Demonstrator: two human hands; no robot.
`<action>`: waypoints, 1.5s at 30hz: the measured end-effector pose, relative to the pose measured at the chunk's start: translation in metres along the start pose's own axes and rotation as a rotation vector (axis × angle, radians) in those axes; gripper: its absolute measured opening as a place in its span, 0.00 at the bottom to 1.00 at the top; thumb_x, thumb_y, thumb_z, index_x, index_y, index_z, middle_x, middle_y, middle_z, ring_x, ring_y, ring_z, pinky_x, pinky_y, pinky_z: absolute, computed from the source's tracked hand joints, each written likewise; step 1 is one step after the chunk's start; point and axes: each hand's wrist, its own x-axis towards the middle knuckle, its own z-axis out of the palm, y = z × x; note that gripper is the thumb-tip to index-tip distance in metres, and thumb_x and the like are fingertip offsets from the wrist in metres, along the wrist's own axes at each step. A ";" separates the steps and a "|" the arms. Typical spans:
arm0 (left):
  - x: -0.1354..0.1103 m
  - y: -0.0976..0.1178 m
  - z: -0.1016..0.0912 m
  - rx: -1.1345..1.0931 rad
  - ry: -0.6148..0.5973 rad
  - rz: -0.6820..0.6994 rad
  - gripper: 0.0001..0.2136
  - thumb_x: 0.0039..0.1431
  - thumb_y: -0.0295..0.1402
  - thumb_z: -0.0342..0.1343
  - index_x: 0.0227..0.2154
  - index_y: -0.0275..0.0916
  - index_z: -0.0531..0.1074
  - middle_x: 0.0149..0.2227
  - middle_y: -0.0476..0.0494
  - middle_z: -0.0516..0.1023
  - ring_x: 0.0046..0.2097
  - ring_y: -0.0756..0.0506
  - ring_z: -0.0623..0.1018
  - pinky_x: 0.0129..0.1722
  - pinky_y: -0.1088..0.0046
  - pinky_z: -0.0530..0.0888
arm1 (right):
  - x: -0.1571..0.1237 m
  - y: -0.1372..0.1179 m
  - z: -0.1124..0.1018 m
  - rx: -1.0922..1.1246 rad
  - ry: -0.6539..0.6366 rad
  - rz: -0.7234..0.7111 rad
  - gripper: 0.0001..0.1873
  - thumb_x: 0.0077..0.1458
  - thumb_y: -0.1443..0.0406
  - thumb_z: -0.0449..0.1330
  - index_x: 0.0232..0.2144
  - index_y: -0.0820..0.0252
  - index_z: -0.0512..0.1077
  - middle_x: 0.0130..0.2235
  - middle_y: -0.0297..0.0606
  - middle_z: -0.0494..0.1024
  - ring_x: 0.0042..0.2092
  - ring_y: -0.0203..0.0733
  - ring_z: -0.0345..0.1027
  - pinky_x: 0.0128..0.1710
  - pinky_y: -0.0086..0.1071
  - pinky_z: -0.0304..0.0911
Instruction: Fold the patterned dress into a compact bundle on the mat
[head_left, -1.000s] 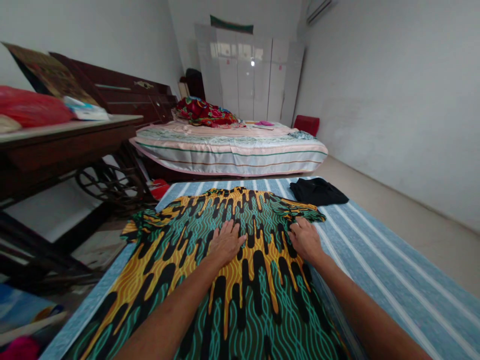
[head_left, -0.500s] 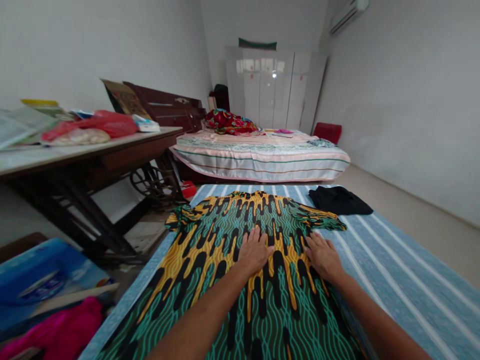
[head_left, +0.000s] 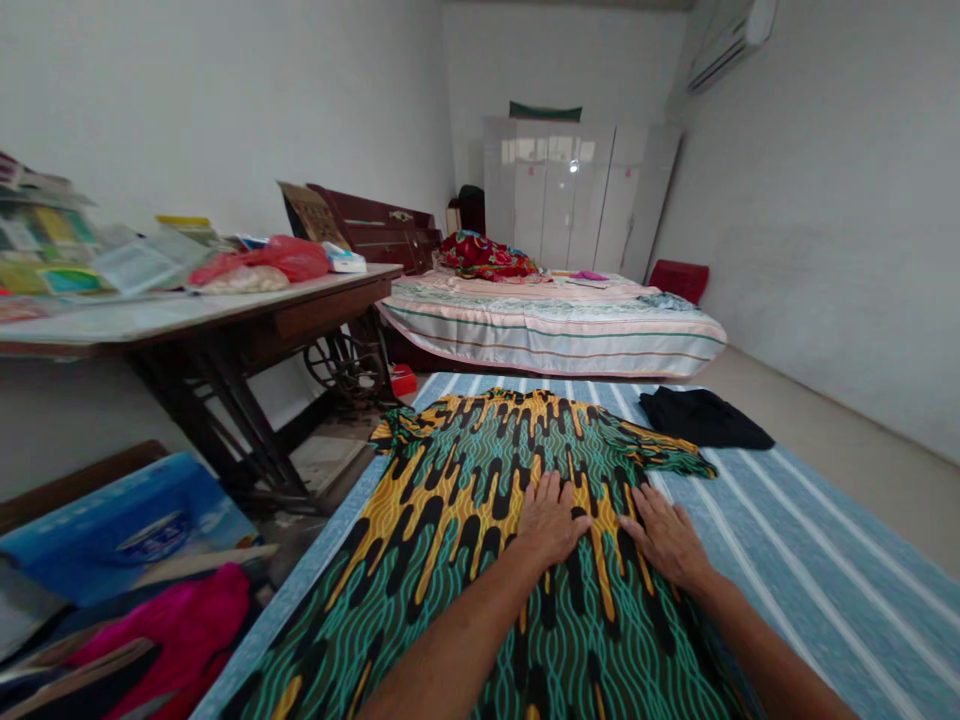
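Note:
A green, yellow and black patterned shirt (head_left: 465, 500) lies spread flat on a blue striped bed sheet (head_left: 787, 560). My left hand (head_left: 551, 520) rests palm down on the middle of the shirt, fingers stretched out. My right hand (head_left: 667, 540) lies flat beside it, near the shirt's right edge, fingers also extended. Neither hand holds anything. A folded black garment (head_left: 705, 417) sits on the sheet beyond the shirt's right sleeve.
A wooden sewing table (head_left: 225, 320) with bags and papers stands at the left. A second bed (head_left: 555, 320) with a red bundle stands behind, white wardrobes (head_left: 577, 200) at the back wall. A pink cloth (head_left: 172, 630) and a blue box (head_left: 127, 520) lie at lower left.
Both hands have slid back along the shirt toward me, staying flat. The view has swung to the left, showing more of the table and the floor clutter.

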 end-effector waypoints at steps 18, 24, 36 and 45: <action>-0.037 0.029 0.004 -0.039 0.038 0.167 0.35 0.59 0.55 0.33 0.60 0.33 0.54 0.65 0.33 0.47 0.65 0.38 0.45 0.61 0.53 0.47 | -0.028 0.001 -0.002 0.012 0.003 0.027 0.37 0.59 0.47 0.37 0.59 0.67 0.57 0.61 0.52 0.55 0.63 0.55 0.44 0.56 0.54 0.46; -0.060 0.042 0.011 -0.040 0.042 0.220 0.34 0.59 0.55 0.33 0.60 0.36 0.52 0.65 0.36 0.46 0.66 0.39 0.43 0.62 0.52 0.45 | -0.039 -0.009 -0.016 0.000 0.000 0.006 0.36 0.59 0.47 0.39 0.59 0.66 0.56 0.63 0.49 0.53 0.63 0.53 0.43 0.57 0.52 0.45; -0.092 0.054 0.007 -0.099 -0.024 0.246 0.34 0.59 0.55 0.34 0.61 0.36 0.51 0.66 0.37 0.44 0.66 0.40 0.42 0.62 0.54 0.45 | -0.059 -0.008 -0.017 -0.041 -0.071 0.002 0.36 0.59 0.47 0.38 0.60 0.66 0.55 0.63 0.49 0.53 0.63 0.53 0.42 0.57 0.52 0.46; -0.146 0.036 -0.012 -0.047 -0.055 0.218 0.33 0.60 0.54 0.32 0.60 0.37 0.52 0.66 0.37 0.45 0.66 0.40 0.44 0.62 0.55 0.48 | -0.086 -0.017 -0.045 0.067 -0.015 -0.038 0.36 0.60 0.47 0.39 0.60 0.65 0.54 0.63 0.49 0.52 0.64 0.51 0.42 0.58 0.52 0.44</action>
